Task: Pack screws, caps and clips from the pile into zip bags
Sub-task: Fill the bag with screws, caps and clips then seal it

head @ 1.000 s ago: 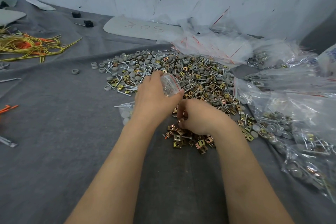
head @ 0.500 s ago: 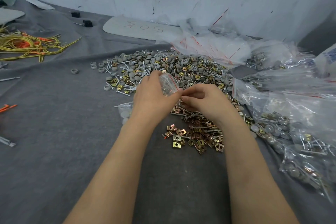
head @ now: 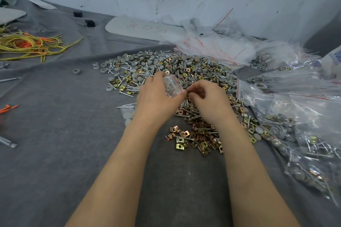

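Cloth (head: 64,134): grey, covers the whole work surface.
Filled bags (head: 304,134): heaped along the right.
Pile (head: 184,68): screws, caps and clips, centre-far, with loose clips (head: 193,140) nearer.
Left hand (head: 156,97): curled round the zip bag, over the pile.
Right hand (head: 210,101): fingertips bunched at the bag's mouth, touching the left thumb; what they pinch, I cannot tell.
Zip bag (head: 172,86): small, clear, red-lined.

cloth (head: 55,153) grey | caps (head: 135,76) grey | clips (head: 180,146) brass-gold | zip bag (head: 172,86) clear, red line | wires (head: 27,46) yellow
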Demonstrator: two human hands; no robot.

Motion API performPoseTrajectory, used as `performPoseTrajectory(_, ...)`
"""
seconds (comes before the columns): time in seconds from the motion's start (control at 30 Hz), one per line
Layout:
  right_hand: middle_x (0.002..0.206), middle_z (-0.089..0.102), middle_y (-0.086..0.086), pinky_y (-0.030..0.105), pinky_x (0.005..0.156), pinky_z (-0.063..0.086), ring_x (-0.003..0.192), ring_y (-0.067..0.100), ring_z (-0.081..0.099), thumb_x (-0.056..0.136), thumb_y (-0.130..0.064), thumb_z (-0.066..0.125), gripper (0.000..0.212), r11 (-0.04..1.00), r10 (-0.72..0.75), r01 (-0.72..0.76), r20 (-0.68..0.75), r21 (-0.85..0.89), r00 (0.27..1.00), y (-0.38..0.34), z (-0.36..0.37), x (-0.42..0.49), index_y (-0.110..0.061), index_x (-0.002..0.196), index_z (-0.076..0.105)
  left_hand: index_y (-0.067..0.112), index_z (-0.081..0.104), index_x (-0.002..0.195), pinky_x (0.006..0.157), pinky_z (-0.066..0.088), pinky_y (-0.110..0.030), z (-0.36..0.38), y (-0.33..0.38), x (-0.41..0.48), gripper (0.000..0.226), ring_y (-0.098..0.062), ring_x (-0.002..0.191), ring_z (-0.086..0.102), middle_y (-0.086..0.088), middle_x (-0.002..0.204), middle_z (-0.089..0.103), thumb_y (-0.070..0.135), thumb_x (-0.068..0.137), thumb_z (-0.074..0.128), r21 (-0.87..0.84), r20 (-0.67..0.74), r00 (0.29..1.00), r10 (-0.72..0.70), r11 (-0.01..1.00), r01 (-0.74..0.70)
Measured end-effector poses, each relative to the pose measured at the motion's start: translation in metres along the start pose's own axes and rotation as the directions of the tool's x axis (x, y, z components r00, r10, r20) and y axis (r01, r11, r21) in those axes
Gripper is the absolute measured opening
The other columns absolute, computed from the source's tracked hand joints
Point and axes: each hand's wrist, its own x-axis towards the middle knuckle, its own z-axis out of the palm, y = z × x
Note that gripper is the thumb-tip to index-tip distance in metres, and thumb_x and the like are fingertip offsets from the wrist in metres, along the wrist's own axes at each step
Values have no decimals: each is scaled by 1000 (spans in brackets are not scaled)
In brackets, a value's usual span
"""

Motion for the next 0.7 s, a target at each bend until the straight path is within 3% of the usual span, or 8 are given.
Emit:
performPoseTrajectory(0.13,96,61,-2,26,78,44,88,14,57,95,-13,54,8,998,-43,36,-148,-51,988,2,-1,2,-19,96,60,17,36,141,102,42,-47,0,1,-1,77,-25,123,48,-5,135,49,46,80,71,-3,5,1000,0,1000,0)
performPoseTrajectory(0.23,90,58,-7,24,75,40,84,11,54,95,-15,55,7,996,-26,12,-158,-85,987,6,-1,3,-20,96,58,17,35,142,103,42,-48,0,0,-1,78,-25,124,48,-6,137,48,46,79,72,-2,16,1000,4,1000,-4)
performPoseTrajectory(0.4,89,66,-2,33,78,52,81,10,62,90,-14,63,13,920,93,13,-249,392,964,0,-7,2,-25,87,56,17,34,142,103,42,-48,1,1,-2,80,-26,124,47,-6,136,48,48,79,72,18,37,999,14,1000,-15)
performPoseTrajectory(0.57,69,69,-17,9,55,44,58,-10,57,93,-11,59,15,849,-7,3,6,528,1000,-11,2,-2,-21,86,66,16,37,139,97,46,-47,1,1,-1,77,-28,115,53,-6,127,53,45,77,73,5,41,999,22,1000,-22)
performPoseTrajectory(0.63,76,71,-14,9,55,43,57,-8,55,96,-11,54,18,830,-3,9,-13,558,1000,-12,0,-3,-20,89,68,16,36,141,99,44,-47,1,1,-1,78,-27,119,51,-7,131,52,44,78,73,3,23,999,28,1000,-28)
performPoseTrajectory(0.7,84,71,-9,16,63,46,65,-4,57,95,-15,55,15,897,40,10,-102,443,994,-8,-6,-2,-22,90,66,17,36,141,102,42,-47,0,1,-1,78,-26,123,49,-5,135,49,44,78,73,-1,-2,999,34,999,-34)
